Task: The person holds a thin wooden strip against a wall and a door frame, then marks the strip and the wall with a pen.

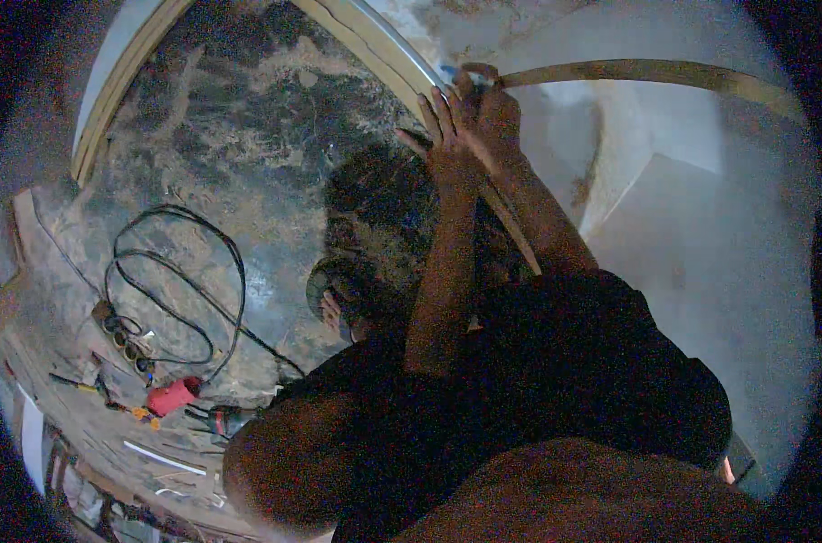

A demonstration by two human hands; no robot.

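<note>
My left hand (449, 140) lies with its fingers spread across the pale wooden edge (375, 59), beside a shiny metallic strip (397, 43). Close against it, my right hand (497, 113) is closed, its fingers bent around something too dark to make out. A small blue tip (448, 71) shows just beyond the right hand's fingers; whether it belongs to the held thing I cannot tell. From beside the right hand a long brownish, curved strip (628, 70) runs off to the right. The wooden edge continues under my forearms toward my body.
A dark, dusty floor (266, 145) spreads at left. On it lie a looped black cable (239, 262), a multi-socket power strip (121, 339), a red cylindrical object (174, 395) and a dark power tool (230, 420). Pale grey panels (692, 217) stand at right; another pale-edged board (112, 100) is at far left.
</note>
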